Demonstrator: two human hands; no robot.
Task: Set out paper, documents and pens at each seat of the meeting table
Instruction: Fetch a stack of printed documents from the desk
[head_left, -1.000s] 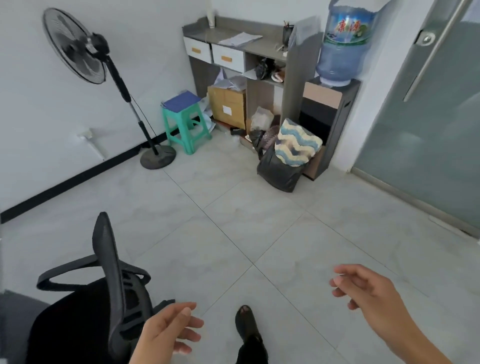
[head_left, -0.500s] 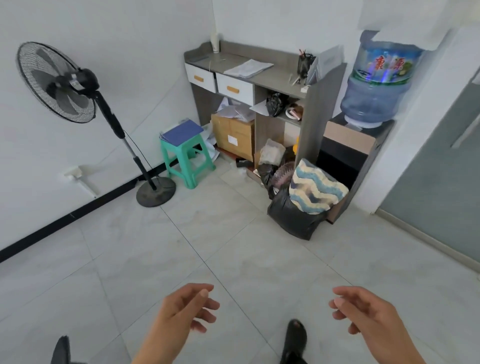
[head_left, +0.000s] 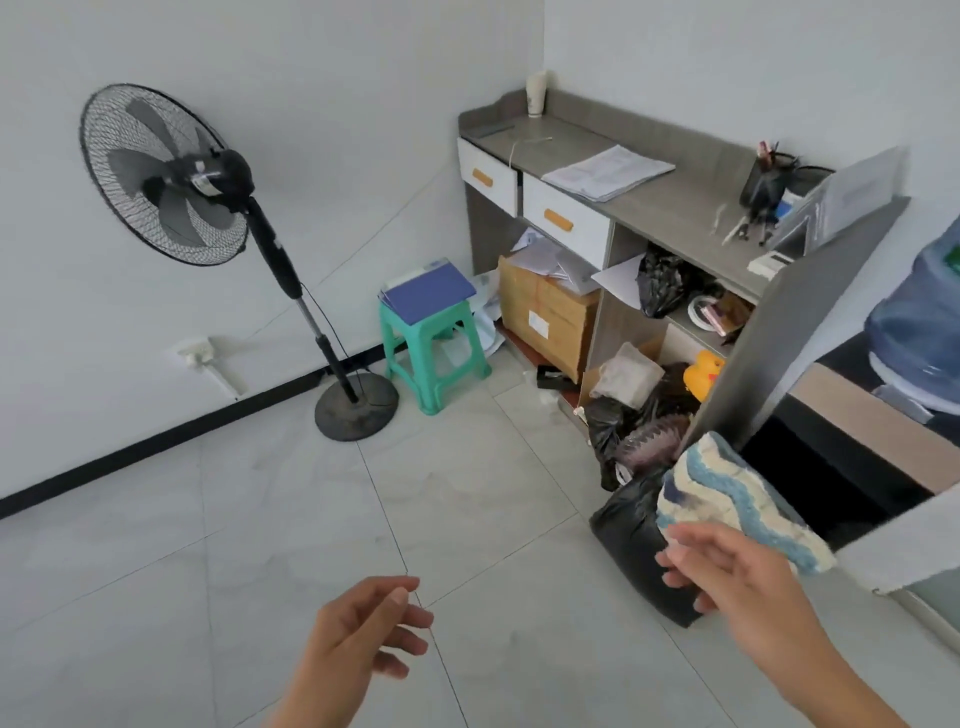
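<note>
A stack of printed documents (head_left: 608, 172) lies on top of a grey cabinet (head_left: 691, 205) against the far wall. A black pen holder (head_left: 763, 182) with pens stands further right on the same top, with loose pens (head_left: 740, 228) beside it. Blue folders (head_left: 428, 291) rest on a green plastic stool (head_left: 434, 353). My left hand (head_left: 363, 639) hangs low over the floor, fingers loosely curled and empty. My right hand (head_left: 737, 577) is raised in front of a black bag, fingers relaxed, holding nothing. No meeting table is in view.
A standing fan (head_left: 171, 176) stands left of the stool. A cardboard box (head_left: 545, 312), black bags (head_left: 634, 535) and a striped cushion (head_left: 727, 499) crowd the cabinet's foot. A water bottle (head_left: 919, 322) sits on a dispenser at the right. Pale tiled floor (head_left: 260, 519) spreads left.
The view has moved closer to the cabinet and turned left; the office chair and my foot have left the frame. Both hands stay empty, the right one raised higher.
</note>
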